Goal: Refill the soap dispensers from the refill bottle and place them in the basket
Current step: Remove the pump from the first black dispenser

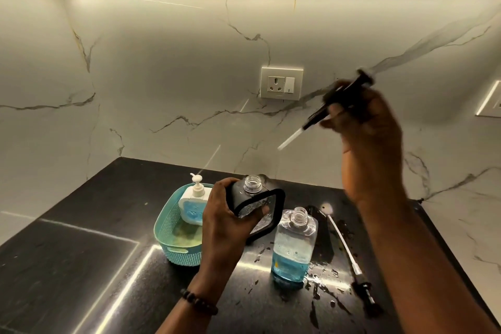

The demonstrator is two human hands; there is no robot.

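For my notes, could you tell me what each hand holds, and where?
Left hand grips the black dispenser by its side; right hand holds the black pump mid-stem.

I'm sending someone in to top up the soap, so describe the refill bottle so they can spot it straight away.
On the black counter, look just right of the teal basket. The refill bottle stands upright there, clear, with its cap off and blue liquid filling its lower part. Unlike the black-framed dispenser beside it, no hand holds it.

Motion-blurred: right hand [360, 122] and black pump head [344, 92] pinched in it — nozzle detail unreadable. Left hand [227, 214] covered much of black-framed dispenser [260, 198]. Second wall socket [490, 100] cut off at right edge.
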